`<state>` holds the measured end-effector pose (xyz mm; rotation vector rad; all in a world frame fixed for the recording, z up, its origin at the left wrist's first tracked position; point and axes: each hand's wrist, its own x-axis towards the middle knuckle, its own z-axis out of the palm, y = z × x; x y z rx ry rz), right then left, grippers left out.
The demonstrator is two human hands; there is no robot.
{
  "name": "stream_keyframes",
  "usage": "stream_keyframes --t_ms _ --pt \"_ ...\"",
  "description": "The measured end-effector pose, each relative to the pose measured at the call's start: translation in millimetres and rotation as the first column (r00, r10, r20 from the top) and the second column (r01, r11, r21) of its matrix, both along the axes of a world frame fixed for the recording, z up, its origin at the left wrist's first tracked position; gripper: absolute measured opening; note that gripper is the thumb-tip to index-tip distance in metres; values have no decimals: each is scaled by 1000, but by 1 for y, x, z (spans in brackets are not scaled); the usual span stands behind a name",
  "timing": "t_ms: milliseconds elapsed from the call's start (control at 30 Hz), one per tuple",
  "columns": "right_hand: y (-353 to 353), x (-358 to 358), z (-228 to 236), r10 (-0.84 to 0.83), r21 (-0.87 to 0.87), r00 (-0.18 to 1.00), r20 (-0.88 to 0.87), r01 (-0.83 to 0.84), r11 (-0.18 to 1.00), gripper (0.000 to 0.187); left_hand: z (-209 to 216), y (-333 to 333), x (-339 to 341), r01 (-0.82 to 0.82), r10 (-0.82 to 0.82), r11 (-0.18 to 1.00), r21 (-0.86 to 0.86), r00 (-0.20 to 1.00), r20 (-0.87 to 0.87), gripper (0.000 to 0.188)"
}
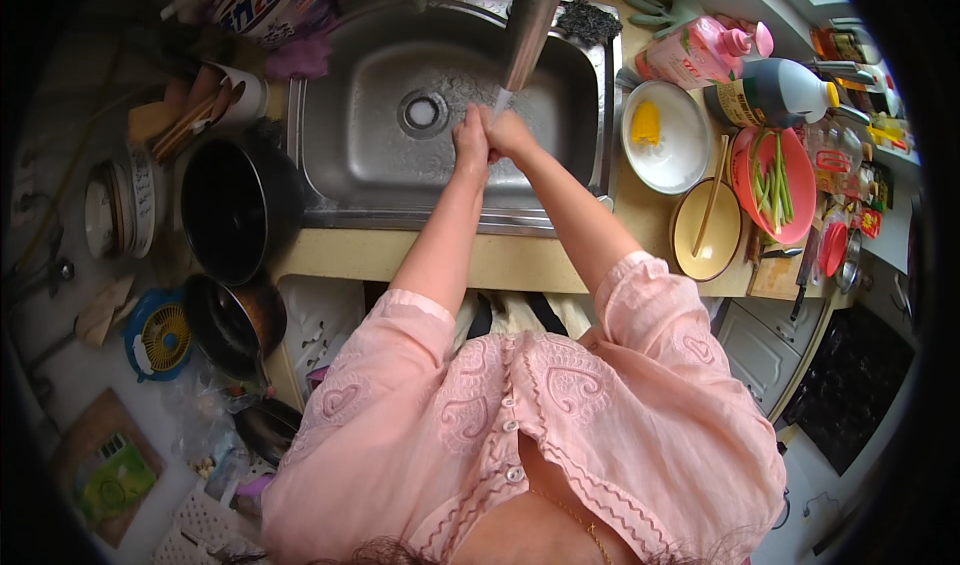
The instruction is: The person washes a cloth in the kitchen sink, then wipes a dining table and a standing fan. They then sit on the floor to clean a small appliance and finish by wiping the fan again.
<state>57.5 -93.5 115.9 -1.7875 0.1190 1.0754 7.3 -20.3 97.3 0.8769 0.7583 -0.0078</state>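
Observation:
Water runs from the metal faucet [535,30] onto my two hands, which meet over the stainless steel sink [370,85]. My left hand [470,140] is closed, with its fingers drawn together against the other hand. Pressed up to it from the right, my right hand [512,134] is also closed, and its fingertips are mostly hidden. Whether anything lies between the palms I cannot make out. Just left of my hands is the round drain [422,114] with a pale strainer in it. Wet splashes show on the basin floor around them.
On the right stand a white bowl [664,168] with a piece of corn, a yellow bowl [688,232] with chopsticks, and a pink basin [800,210] of green stalks. Bottles line the back right. A black pot [240,210] and a pan [215,330] stand left of the sink.

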Motion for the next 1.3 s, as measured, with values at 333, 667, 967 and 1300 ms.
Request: stream_keyframes --t_ms 333,667,967,1300 --pt "-4 -45 39 -416 360 622 -663 752 552 58 2 -25 45 -80 67 916 392 997 48 34" --pt "12 -19 -6 -408 530 692 -595 720 448 19 -14 -25 7 -322 309 942 95 942 129 32" --pt "-11 -43 -14 -280 485 944 174 165 859 34 -16 -3 12 -61 45 932 -358 998 -54 34" --pt "16 1 -3 253 70 912 323 -290 954 24 -36 21 -15 -74 51 995 -62 950 -306 25"
